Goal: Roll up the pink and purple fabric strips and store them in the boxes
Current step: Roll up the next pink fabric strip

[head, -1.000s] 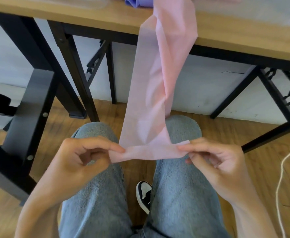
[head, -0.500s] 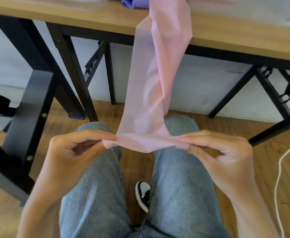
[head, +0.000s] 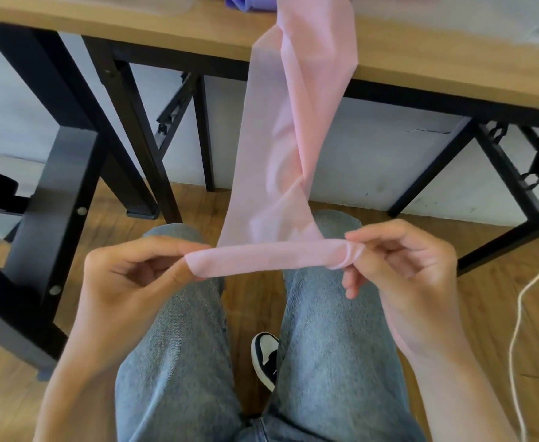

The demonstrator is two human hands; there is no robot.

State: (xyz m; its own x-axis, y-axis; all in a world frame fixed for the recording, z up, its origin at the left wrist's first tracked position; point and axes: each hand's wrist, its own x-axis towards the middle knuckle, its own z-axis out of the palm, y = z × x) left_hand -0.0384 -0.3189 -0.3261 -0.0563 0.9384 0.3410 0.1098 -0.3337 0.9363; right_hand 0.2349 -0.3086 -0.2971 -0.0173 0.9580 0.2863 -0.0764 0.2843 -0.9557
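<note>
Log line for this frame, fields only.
phase: rolling start | left hand: pinches pink strip end | right hand: pinches other end | strip hangs from table

Purple fabric (head: 251, 2) and pink strip (head: 288, 129) cut off at top

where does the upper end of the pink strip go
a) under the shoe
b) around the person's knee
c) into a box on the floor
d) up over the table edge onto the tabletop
d: the pink strip rises from the rolled end pinched between the left hand and right hand and drapes over the edge of the wooden table.
</note>
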